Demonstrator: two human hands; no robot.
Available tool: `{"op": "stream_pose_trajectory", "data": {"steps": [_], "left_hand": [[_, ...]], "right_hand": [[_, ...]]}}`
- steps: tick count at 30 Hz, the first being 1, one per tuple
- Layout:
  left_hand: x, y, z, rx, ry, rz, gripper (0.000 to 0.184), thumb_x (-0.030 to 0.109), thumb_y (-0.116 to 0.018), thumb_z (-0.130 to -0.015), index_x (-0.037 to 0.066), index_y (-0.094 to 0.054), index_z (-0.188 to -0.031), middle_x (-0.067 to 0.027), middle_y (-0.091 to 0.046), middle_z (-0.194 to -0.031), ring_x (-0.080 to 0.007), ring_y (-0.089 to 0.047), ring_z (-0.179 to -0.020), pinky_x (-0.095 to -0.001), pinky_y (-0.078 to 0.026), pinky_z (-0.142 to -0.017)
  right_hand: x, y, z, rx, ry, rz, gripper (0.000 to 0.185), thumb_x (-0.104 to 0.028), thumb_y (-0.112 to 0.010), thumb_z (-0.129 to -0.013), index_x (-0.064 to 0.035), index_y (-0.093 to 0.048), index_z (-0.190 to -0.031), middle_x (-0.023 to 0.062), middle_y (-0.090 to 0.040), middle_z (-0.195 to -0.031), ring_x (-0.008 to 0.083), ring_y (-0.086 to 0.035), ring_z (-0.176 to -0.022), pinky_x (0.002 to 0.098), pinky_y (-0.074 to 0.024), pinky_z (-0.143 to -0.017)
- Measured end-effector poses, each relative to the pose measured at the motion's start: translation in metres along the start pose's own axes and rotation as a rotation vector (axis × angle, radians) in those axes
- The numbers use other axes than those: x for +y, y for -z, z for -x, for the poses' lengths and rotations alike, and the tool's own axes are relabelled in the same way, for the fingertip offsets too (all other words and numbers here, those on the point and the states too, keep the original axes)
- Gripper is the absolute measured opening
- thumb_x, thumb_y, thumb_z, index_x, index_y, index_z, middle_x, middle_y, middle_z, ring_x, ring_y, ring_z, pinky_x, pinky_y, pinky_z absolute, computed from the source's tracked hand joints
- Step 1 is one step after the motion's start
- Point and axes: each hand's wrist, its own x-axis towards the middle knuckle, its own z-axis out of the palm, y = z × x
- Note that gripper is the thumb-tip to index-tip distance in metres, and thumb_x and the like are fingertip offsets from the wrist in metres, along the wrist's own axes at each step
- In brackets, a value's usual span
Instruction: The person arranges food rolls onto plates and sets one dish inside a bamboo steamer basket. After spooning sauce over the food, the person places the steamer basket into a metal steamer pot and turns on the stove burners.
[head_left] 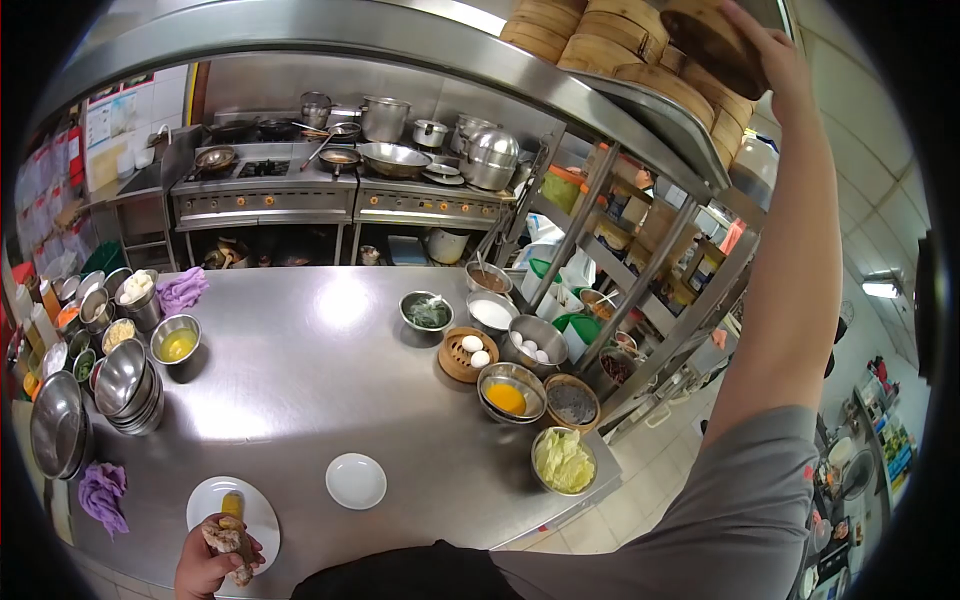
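Observation:
Down at the lower left, my left hand (205,562) is closed round a lumpy, pale-brown piece of food (230,538), whose exact kind I cannot make out. It is over a white plate (203,493) on which a yellow strip of food (232,503) lies. My right hand (785,65) reaches high to the upper right, its fingers gripping the edge of a round bamboo steamer basket (712,42). That basket is tilted beside stacked bamboo steamers (610,40) on the overhead steel shelf. A smaller white dish (356,481) sits on the steel table.
Along the table's (300,400) right side stand a bowl of leaves (564,461), a bowl of yellow liquid (505,399) and a steamer with eggs (460,360). Stacked metal bowls (130,385) and purple cloths (103,497) lie left. Behind is a stove (265,195); slanted shelf posts (575,235) rise right.

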Motion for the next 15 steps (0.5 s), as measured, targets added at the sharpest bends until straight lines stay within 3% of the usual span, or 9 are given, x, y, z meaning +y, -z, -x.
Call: {"op": "stream_pose_trajectory", "data": {"steps": [3,5,6,7,10,12,13,14,15], "left_hand": [[0.002,-0.004,-0.002,-0.014,-0.001,-0.015,0.068,0.011,-0.078,-0.068,-0.006,-0.045,-0.126,-0.026,-0.066,-0.094,-0.0374,-0.07,-0.077,-0.0455,-0.06,-0.067],[0.006,-0.005,-0.002,-0.03,-0.013,-0.051,0.068,0.014,-0.08,-0.069,-0.006,-0.047,-0.125,-0.024,-0.067,-0.095,-0.035,-0.071,-0.08,-0.0452,-0.06,-0.07],[0.006,-0.004,-0.006,-0.041,-0.021,-0.076,0.067,0.016,-0.082,-0.069,-0.005,-0.049,-0.124,-0.022,-0.068,-0.096,-0.0332,-0.071,-0.083,-0.0448,-0.06,-0.073],[0.004,-0.001,-0.006,-0.04,-0.008,-0.102,0.066,0.019,-0.083,-0.07,-0.004,-0.052,-0.123,-0.0201,-0.069,-0.097,-0.0313,-0.072,-0.086,-0.0445,-0.06,-0.076],[-0.001,0.011,-0.008,-0.122,-0.029,-0.223,0.068,0.026,-0.088,-0.071,-0.002,-0.054,-0.123,-0.0149,-0.069,-0.102,-0.025,-0.07,-0.09,-0.0405,-0.058,-0.081],[0.011,0.001,-0.005,-0.131,0.005,-0.203,0.072,0.028,-0.086,-0.072,-0.003,-0.051,-0.128,-0.0153,-0.068,-0.104,-0.0242,-0.069,-0.091,-0.0386,-0.058,-0.082],[0.018,-0.002,-0.004,-0.122,0.033,-0.208,0.075,0.028,-0.085,-0.072,-0.003,-0.049,-0.13,-0.0159,-0.068,-0.105,-0.0244,-0.069,-0.091,-0.0377,-0.057,-0.082],[0.023,-0.003,-0.005,-0.122,0.039,-0.208,0.078,0.029,-0.085,-0.072,-0.003,-0.047,-0.132,-0.0165,-0.067,-0.106,-0.0246,-0.069,-0.091,-0.0368,-0.057,-0.081],[0.025,-0.002,-0.004,-0.113,0.056,-0.213,0.081,0.029,-0.084,-0.071,-0.003,-0.045,-0.134,-0.0168,-0.067,-0.106,-0.0247,-0.069,-0.09,-0.0362,-0.057,-0.08]], "right_hand": [[0.022,0.035,0.003,-0.05,0.089,-0.505,0.056,-0.046,-0.076,-0.085,-0.0007,-0.067,-0.117,0.0116,-0.066,-0.111,0.0195,-0.062,-0.108,0.0303,-0.0446,-0.097],[0.025,0.054,0.044,-0.079,0.17,-0.693,0.058,-0.037,-0.075,-0.088,0.0058,-0.062,-0.125,0.0162,-0.066,-0.119,0.0228,-0.065,-0.108,0.0352,-0.05,-0.095],[0.009,0.054,0.084,0.025,0.014,-0.803,0.048,-0.029,-0.063,-0.098,0.0051,-0.058,-0.132,0.0187,-0.062,-0.129,0.0258,-0.061,-0.119,0.0399,-0.0459,-0.105],[0.011,0.059,0.119,0.06,-0.011,-0.878,0.045,-0.025,-0.053,-0.103,0.0024,-0.051,-0.139,0.0153,-0.054,-0.142,0.0288,-0.051,-0.13,0.0448,-0.0374,-0.113],[0.057,0.076,0.22,-0.354,-0.155,-0.85,0.067,-0.048,-0.056,-0.096,0.0022,-0.048,-0.139,0.0235,-0.046,-0.146,0.0378,-0.05,-0.132,0.051,-0.0392,-0.112],[0.093,0.053,0.287,-0.882,-0.106,-0.791,0.065,-0.052,-0.074,-0.081,-0.0018,-0.054,-0.119,0.0225,-0.052,-0.135,0.0348,-0.055,-0.122,0.0464,-0.0438,-0.105],[0.089,0.029,0.33,-1.079,0.012,-0.685,0.06,-0.05,-0.081,-0.074,-0.0049,-0.056,-0.105,0.0195,-0.056,-0.128,0.0304,-0.057,-0.116,0.0425,-0.045,-0.101],[0.073,0.013,0.38,-1.088,-0.151,-0.623,0.065,-0.044,-0.092,-0.059,-0.009,-0.047,-0.088,0.0137,-0.057,-0.116,0.0214,-0.055,-0.106,0.0348,-0.0453,-0.092],[0.084,0.002,0.42,-1.221,-0.055,-0.532,0.062,-0.032,-0.096,-0.056,-0.0079,-0.05,-0.089,0.0132,-0.057,-0.117,0.0216,-0.055,-0.106,0.0339,-0.0451,-0.092]]}}
